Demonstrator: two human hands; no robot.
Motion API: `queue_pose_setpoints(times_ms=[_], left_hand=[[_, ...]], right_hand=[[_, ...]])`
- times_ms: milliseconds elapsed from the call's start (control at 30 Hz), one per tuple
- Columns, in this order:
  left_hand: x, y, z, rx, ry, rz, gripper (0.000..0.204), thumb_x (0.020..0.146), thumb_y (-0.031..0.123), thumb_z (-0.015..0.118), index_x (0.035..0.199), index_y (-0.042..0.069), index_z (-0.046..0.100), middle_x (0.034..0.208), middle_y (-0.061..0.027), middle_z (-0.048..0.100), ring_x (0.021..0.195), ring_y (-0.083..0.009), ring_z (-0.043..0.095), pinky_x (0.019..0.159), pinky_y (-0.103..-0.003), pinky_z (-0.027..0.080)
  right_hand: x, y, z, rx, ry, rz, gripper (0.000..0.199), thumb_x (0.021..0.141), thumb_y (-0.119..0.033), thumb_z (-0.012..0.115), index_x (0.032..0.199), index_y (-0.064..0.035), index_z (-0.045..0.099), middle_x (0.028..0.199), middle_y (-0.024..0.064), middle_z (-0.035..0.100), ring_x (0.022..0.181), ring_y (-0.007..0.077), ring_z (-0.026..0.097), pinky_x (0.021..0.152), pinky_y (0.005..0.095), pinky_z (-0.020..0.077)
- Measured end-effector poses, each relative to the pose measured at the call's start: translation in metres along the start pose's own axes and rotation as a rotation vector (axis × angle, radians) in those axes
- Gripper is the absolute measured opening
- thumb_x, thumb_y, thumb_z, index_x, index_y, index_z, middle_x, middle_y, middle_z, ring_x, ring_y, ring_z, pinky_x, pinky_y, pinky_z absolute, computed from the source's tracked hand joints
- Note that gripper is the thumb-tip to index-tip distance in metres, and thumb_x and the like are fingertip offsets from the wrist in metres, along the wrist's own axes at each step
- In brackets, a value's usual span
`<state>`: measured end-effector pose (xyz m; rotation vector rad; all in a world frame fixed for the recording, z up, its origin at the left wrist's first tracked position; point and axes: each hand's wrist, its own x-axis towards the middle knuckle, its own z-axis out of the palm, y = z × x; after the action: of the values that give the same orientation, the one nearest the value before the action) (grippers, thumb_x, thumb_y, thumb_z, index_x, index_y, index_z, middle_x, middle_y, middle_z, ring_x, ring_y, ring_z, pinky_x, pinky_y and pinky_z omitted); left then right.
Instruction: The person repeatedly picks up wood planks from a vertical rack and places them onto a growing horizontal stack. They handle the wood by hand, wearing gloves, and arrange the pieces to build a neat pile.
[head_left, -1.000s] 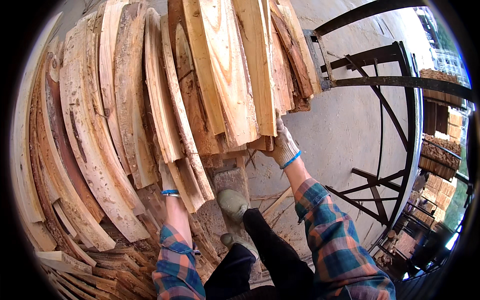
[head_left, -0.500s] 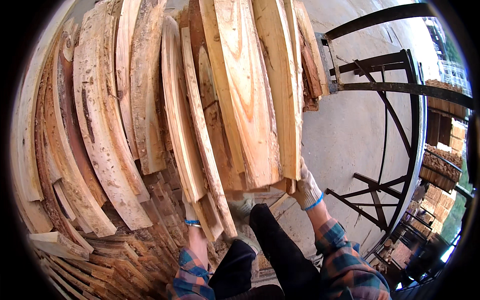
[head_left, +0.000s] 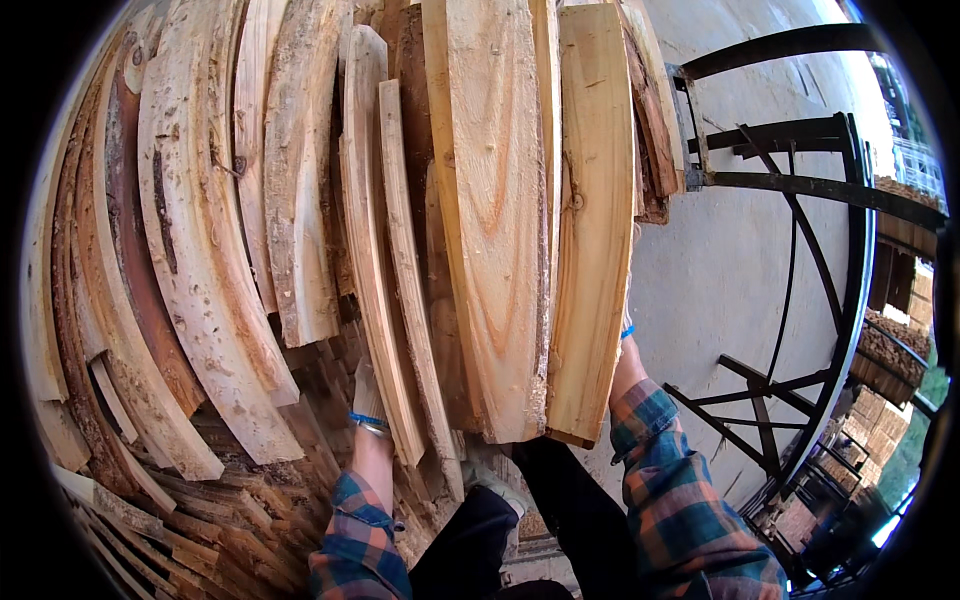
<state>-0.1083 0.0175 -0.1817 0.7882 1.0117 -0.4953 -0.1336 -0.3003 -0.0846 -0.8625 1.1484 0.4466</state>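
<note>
A bundle of rough-sawn wooden boards (head_left: 497,270) lies lengthwise in front of me, several pieces side by side and some with bark edges. My left hand (head_left: 368,393), in a pale work glove with a blue cuff, presses against the left side of the bundle beside a narrow slab (head_left: 375,240). Against the outer side of a wide yellowish board (head_left: 592,240) is my right hand (head_left: 627,308), gloved the same way and mostly hidden by that board. Both hands hold the bundle between them. The fingers of each are out of sight behind the wood.
More bark-edged slabs (head_left: 200,230) are stacked to the left, above a lower pile of thin offcuts (head_left: 220,520). Black metal frames (head_left: 800,185) stand on the concrete floor (head_left: 690,290) at the right. Stacked lumber (head_left: 875,430) shows farther right.
The held boards have slid toward me, their near ends now lower in view. The wide right board has spread outward, and my right hand has become mostly covered. My left hand has shifted slightly left.
</note>
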Motion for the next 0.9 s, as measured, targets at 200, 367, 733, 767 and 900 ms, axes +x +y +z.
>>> queue_pose_setpoints(times_ms=[200,367,733,767,900], left_hand=[[-0.078,-0.008,-0.039,-0.003,0.127,-0.045,0.044,0.102,0.037,0.044,0.132,0.005,0.053,0.114,-0.011,0.065,0.093,-0.0209,0.067,0.078,-0.033,0.059],[-0.083,0.0,-0.054,-0.005,0.124,-0.046,0.049,0.1,0.04,0.047,0.133,0.004,0.052,0.117,-0.0135,0.064,0.094,-0.0234,0.068,0.078,-0.034,0.06],[-0.024,0.035,0.015,-0.248,-0.118,0.101,0.055,0.099,0.043,0.051,0.134,0.001,0.051,0.116,-0.0169,0.066,0.088,-0.0264,0.071,0.071,-0.033,0.064],[-0.03,0.035,-0.013,-0.222,-0.235,0.135,0.054,0.099,0.041,0.051,0.134,0.0,0.051,0.116,-0.0164,0.065,0.089,-0.0258,0.07,0.071,-0.033,0.064],[-0.093,0.034,-0.006,-0.112,-0.262,0.197,0.046,0.102,0.032,0.047,0.134,0.0,0.052,0.119,-0.0159,0.064,0.097,-0.0223,0.068,0.081,-0.033,0.061]], right_hand=[[-0.032,0.02,-0.016,-0.016,0.024,0.039,0.055,0.092,-0.027,0.063,0.139,-0.0044,0.046,0.119,0.014,0.063,0.101,0.0255,0.063,0.085,0.0352,0.0517],[-0.055,0.028,-0.033,-0.046,0.051,0.043,0.055,0.092,-0.028,0.062,0.14,-0.0052,0.045,0.118,0.0148,0.063,0.101,0.0265,0.063,0.085,0.036,0.0516],[-0.059,0.051,-0.058,-0.106,0.061,0.059,0.055,0.094,-0.03,0.06,0.141,-0.007,0.044,0.117,0.0168,0.063,0.1,0.0287,0.063,0.085,0.0378,0.0515],[-0.063,0.054,-0.056,-0.104,0.044,0.07,0.055,0.094,-0.03,0.06,0.141,-0.0072,0.044,0.117,0.017,0.063,0.1,0.0289,0.063,0.085,0.038,0.0515],[-0.084,0.052,-0.057,-0.131,0.049,0.055,0.056,0.094,-0.031,0.059,0.142,-0.0078,0.043,0.117,0.0177,0.063,0.1,0.0297,0.063,0.085,0.0386,0.0515]])
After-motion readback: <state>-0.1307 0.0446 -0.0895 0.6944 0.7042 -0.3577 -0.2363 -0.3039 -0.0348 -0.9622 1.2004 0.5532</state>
